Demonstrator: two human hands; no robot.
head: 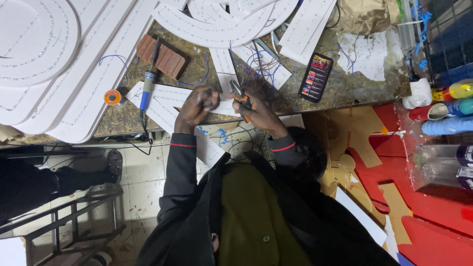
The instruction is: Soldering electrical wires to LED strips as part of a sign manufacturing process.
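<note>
Sign workshop, soldering iron (148,83), wired white letter boards (88,64)

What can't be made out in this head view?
- What the left hand grips: its fingers cover the small pale piece.
- Jaws of the orange-handled pliers in the right hand: too small to tell if they bite anything.
- Soldering iron tip: lost against the brick.
- Phone screen: too small to read.
- White LED boards: cut off by the top and left edges.

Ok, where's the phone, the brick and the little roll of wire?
phone (316,77), head view, middle of its lit screen.
brick (165,58), head view, its ridged top face.
roll of wire (112,97), head view, its orange rim.
</note>
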